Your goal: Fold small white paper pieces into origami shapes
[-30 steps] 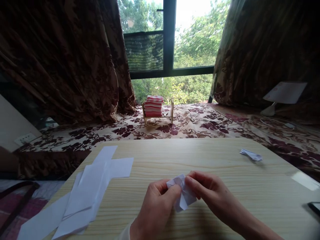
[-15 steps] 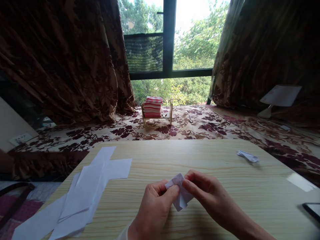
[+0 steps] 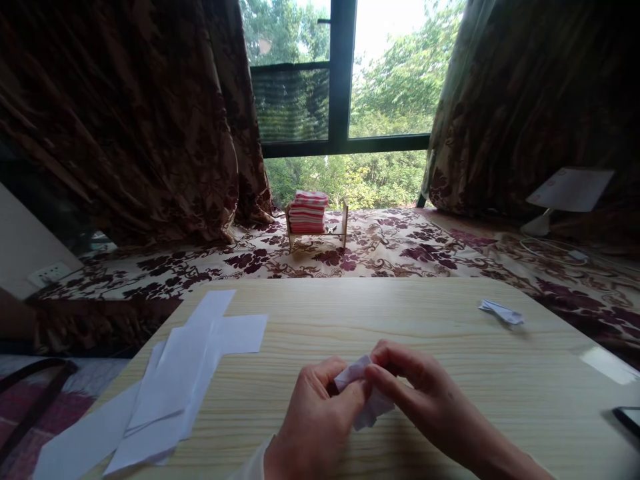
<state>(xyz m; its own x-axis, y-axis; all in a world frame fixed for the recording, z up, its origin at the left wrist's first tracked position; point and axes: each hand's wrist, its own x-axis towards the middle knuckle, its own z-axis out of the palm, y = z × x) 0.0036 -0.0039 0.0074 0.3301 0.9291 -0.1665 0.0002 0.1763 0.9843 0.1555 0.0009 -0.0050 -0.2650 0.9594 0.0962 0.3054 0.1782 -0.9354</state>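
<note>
Between my two hands is a small folded piece of white paper point(image 3: 374, 408), held just above the wooden table. My left hand point(image 3: 317, 413) is closed on its left side, with the thumb pressed over the front. The thumb and fingertips of my right hand point(image 3: 417, 383) pinch its upper right edge. Parts of the paper are hidden behind my fingers. To the left, several white paper strips point(image 3: 167, 380) lie overlapping on the table. A small folded paper piece point(image 3: 501, 312) rests near the far right corner.
The pale wooden table point(image 3: 310, 307) has rounded far corners. Beyond it, a small wooden rack point(image 3: 345, 230) holds a stack of pink and white cloths point(image 3: 307, 213) on a flowered cover. A lamp point(image 3: 570, 190) stands at right. A dark-edged device point(image 3: 627, 420) lies at the right edge.
My left thumb and fingers have shifted up and right over the paper, covering more of its front. The paper's visible top part now looks narrower. The view has swung slightly left.
</note>
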